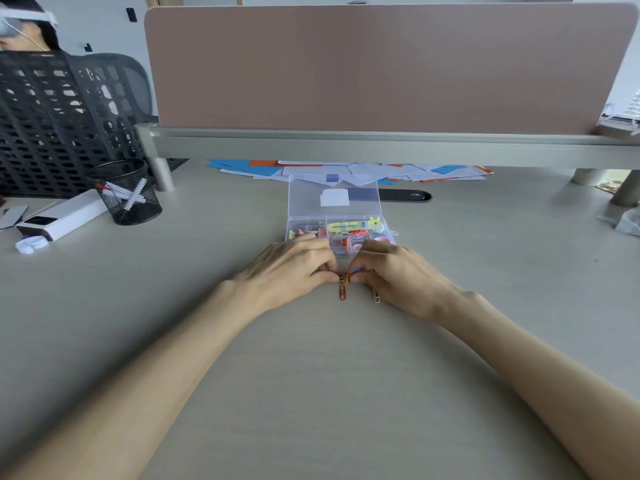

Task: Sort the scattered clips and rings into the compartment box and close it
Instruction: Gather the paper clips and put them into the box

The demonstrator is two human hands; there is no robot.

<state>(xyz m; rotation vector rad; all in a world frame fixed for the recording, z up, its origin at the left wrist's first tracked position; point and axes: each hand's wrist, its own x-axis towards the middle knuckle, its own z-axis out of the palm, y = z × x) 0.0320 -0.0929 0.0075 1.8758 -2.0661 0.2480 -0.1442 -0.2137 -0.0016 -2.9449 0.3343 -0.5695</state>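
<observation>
Clips (344,278), tangled in a small multicoloured bunch, sit on the desk (311,358) just in front of the compartment box (289,225), and on my feed both hands are closed in on them. My left hand (294,268) pinches the bunch from its left side with curled fingertips. My right hand (391,275) pinches it from the right, so the two sets of fingertips nearly meet over it. A red clip (342,292) sticks out of the bunch toward me, flat on the desk, and a white clip (376,296) lies just at the right hand's near edge. The box is open, its clear lid (334,197) folded back behind it. Its compartments hold coloured clips, with a yellow giraffe-shaped piece (356,225) in the far right one. Behind the lid, loose papers (346,169) in white, blue and orange spread out below the pink partition (381,67). Off to the left stand a black mesh pen cup (126,199) and a long white device (65,214).
</observation>
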